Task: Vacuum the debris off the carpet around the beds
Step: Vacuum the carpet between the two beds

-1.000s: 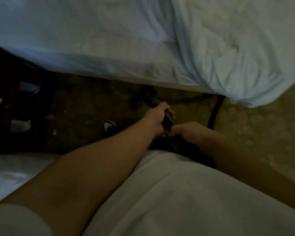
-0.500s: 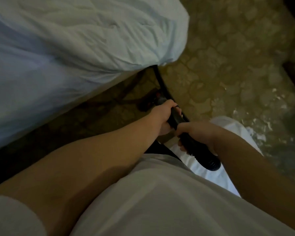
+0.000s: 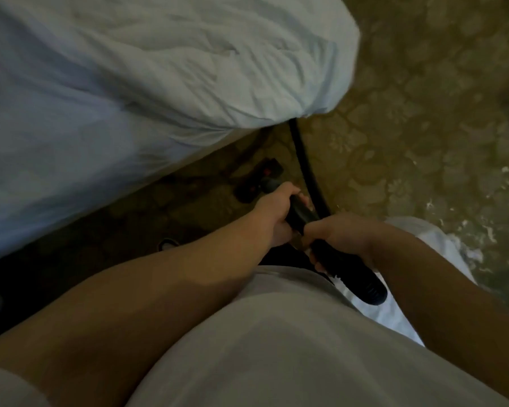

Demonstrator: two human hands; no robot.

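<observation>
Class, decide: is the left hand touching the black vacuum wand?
Touching. The head view shows the left hand with its fingers curled round the black vacuum wand.

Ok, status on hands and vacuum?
Left hand and right hand both grip the vacuum wand. Floor head on carpet beside bed. Hose lies alongside; white debris rightward.

Dim, soft focus; deep shadow lower left; wide-angle edge distortion.

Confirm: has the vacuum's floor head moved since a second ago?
Yes. The floor head has shifted toward the overhanging duvet corner. It sat well away from the corner before and now lies close to it.
</observation>
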